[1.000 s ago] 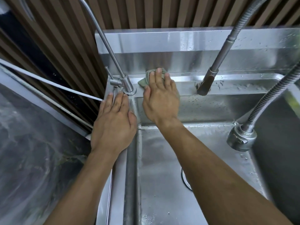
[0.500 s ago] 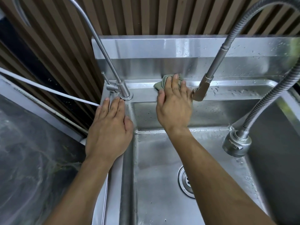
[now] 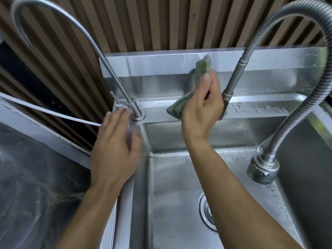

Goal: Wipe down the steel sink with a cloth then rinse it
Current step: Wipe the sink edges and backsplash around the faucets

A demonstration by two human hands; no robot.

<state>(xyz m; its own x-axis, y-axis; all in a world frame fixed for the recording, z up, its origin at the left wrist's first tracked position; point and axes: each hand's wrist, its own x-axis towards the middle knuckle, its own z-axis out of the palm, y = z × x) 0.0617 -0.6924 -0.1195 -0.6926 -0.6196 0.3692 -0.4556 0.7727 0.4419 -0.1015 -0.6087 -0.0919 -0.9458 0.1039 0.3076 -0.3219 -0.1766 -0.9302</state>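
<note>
Up at the back of the steel sink (image 3: 172, 194), the right hand (image 3: 201, 112) pinches a folded green cloth (image 3: 202, 69) between thumb and fingers, its upper end pressed against the upright steel backsplash (image 3: 152, 65) and its lower corner hanging just above the rear ledge. Meanwhile the left hand (image 3: 115, 148) lies flat with fingers spread and nothing held, resting on the sink's left rim, its fingertips touching the base of the thin gooseneck tap (image 3: 136, 112). Between the 2 hands the rear ledge shows bare steel. Just right of the cloth hand stands the stem of a spring-hose faucet (image 3: 231, 83), whose coiled hose arcs over and ends in a spray head (image 3: 262, 169) hanging above the basin's right side. Water droplets speckle the backsplash and ledge on the right. The drain (image 3: 206, 216) is partly hidden behind the right forearm. Dark marbled worktop (image 3: 36, 186) lies to the left.
</note>
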